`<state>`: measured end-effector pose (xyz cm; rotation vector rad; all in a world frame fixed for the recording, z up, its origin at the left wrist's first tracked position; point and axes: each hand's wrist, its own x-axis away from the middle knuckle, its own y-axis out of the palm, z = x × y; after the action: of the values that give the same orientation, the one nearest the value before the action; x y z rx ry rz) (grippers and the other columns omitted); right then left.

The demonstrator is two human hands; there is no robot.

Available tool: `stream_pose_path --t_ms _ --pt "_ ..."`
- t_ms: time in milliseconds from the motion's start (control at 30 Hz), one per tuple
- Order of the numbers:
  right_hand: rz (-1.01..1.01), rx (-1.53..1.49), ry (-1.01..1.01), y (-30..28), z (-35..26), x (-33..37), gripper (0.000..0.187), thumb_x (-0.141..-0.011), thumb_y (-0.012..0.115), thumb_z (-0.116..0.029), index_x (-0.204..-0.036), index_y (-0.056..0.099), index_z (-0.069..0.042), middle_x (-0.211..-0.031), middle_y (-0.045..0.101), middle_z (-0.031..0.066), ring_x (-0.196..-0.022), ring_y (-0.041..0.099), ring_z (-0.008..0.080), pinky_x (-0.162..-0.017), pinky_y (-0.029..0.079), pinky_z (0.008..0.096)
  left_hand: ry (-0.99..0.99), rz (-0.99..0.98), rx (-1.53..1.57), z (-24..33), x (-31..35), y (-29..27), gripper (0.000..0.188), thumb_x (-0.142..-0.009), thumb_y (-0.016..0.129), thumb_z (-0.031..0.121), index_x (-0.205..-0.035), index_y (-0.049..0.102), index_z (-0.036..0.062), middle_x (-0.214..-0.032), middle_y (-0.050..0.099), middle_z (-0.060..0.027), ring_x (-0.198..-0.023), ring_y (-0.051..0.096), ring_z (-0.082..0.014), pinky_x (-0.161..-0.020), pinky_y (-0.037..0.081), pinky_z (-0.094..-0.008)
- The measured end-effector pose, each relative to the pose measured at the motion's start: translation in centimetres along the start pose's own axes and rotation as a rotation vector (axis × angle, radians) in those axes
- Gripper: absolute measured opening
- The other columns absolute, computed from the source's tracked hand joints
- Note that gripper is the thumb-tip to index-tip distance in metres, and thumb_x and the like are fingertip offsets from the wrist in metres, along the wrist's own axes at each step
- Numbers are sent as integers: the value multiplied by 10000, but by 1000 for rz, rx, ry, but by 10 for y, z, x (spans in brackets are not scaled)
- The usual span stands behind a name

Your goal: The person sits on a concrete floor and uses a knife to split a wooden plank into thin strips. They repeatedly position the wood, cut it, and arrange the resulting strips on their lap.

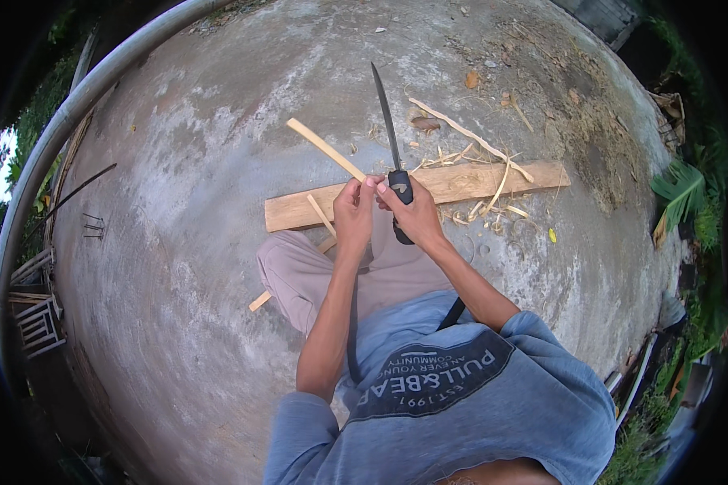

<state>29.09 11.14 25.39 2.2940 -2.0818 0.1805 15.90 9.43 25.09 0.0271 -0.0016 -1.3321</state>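
Note:
My left hand [353,213] pinches the near end of a pale, flat wooden strip [322,147], which points away to the upper left. My right hand [416,212] is closed round the black handle of a knife [391,128]. Its long, narrow dark blade points up and away, apart from the strip. The fingertips of both hands meet close to the strip's near end. Beneath the hands a thick wooden plank [500,179] lies crosswise on the ground, just beyond my folded legs. A second pale strip [320,212] leans across the plank beside my left hand.
Curled shavings [481,212] lie around the plank's right part, with a long thin offcut [471,136] beyond it. Another strip end [260,301] sticks out by my left knee. A curved metal pipe [57,137] stands at the left over the concrete floor [178,242]. Plants [687,194] edge the right.

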Motion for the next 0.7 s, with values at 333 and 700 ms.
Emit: stream_pose_path --t_ms 333,700 --pt "-228 778 -410 -40 -32 -25 313 -839 768 -337 -872 664 -44 -590 578 141 -591 621 371 -594 489 443 -329 40 205 50 27 -29 277 -1087 565 268 -1112 630 0 -716 426 59 -507 325 -4 -427 265 -215" --pt "121 886 -106 -84 1 -103 297 -826 709 -325 -862 722 -30 -730 692 205 -708 688 412 -655 523 504 -477 -24 261 57 84 -19 295 -1085 572 259 -1175 659 -8 -697 400 79 -511 301 2 -434 244 -202"
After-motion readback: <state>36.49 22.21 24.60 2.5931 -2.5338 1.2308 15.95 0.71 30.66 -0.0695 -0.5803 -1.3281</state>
